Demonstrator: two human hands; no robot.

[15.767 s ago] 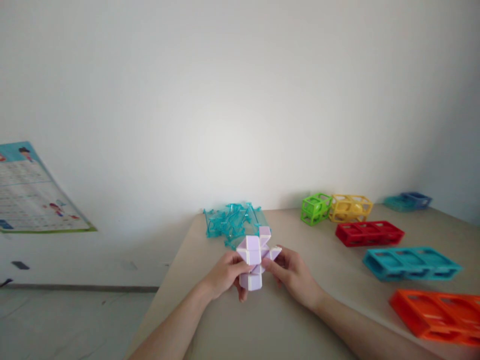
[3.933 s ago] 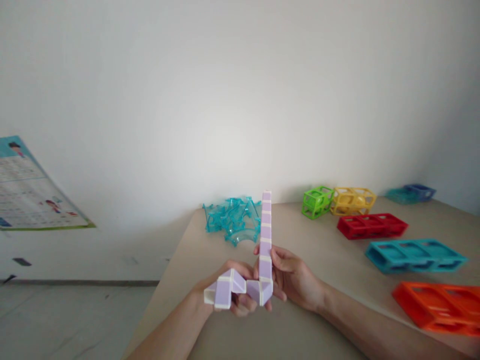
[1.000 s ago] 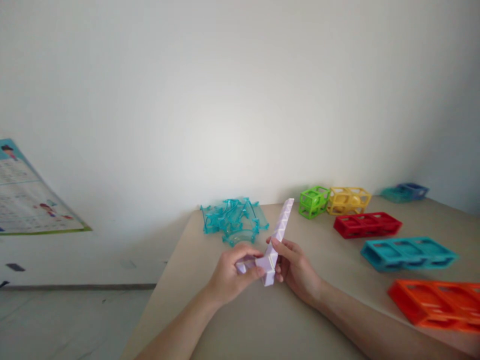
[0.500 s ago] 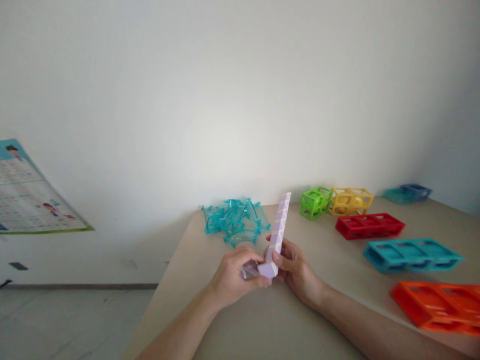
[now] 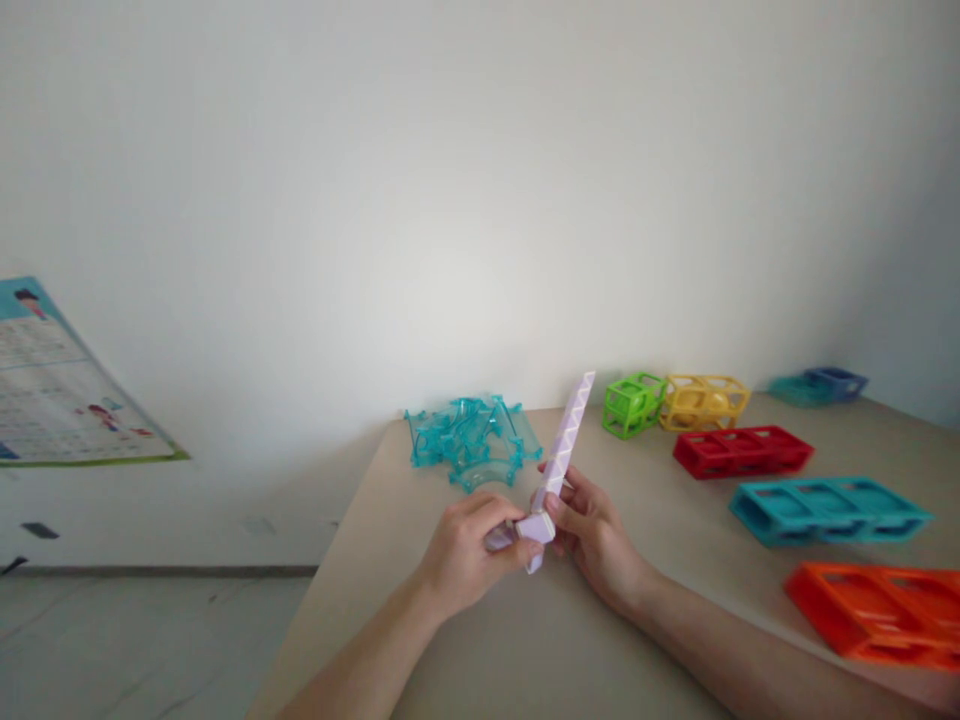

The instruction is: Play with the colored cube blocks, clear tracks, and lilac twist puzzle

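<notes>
Above the table I hold a lilac twist-snake puzzle (image 5: 568, 438) made of wedge segments with pale edges. Its long straight part slants up and to the right; near its lower end it bends, with a short stub pointing down. My left hand (image 5: 476, 550) is closed on the lower left part, thumb and fingers pinching the bent segments. With thumb in front and fingers behind, my right hand (image 5: 592, 530) grips the base of the straight part. Some segments are hidden inside the left hand.
Transparent teal track-like pieces (image 5: 472, 440) lie in a pile at the back left of the table (image 5: 375, 560). On the right stand openwork blocks: green (image 5: 634, 405), yellow (image 5: 705, 402), red (image 5: 742, 452), teal (image 5: 829, 510) and orange (image 5: 885, 610). Blue pieces (image 5: 836, 383) sit in the far corner.
The straight part of the puzzle has tilted further right, and its bent lower end has turned so that a stub now points down. Both hands keep their hold.
</notes>
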